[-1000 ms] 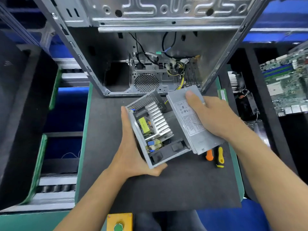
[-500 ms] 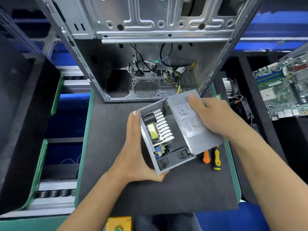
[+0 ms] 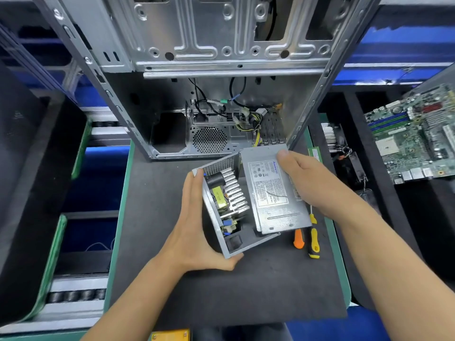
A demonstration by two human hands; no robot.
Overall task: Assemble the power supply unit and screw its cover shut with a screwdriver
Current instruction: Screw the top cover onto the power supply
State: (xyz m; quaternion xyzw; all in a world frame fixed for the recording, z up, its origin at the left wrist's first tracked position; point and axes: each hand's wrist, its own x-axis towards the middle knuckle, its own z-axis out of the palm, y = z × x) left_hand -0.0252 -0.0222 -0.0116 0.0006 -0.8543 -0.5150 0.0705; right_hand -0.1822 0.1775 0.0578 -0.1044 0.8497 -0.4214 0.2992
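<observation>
The left hand point(image 3: 197, 232) cups the open power supply case point(image 3: 216, 217) from its side while the right hand point(image 3: 310, 183) grips the labelled cover point(image 3: 270, 193) half over it, print too small to read.

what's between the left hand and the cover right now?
Head view: the open power supply box, its heatsink fins and yellow transformer exposed, sits between the left hand and the cover.

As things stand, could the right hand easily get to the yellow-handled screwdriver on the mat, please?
Probably not yet. The yellow-handled screwdriver lies in the open on the mat, just below the right hand, but that hand holds the cover over the power supply case, so it would first have to let go.
</observation>
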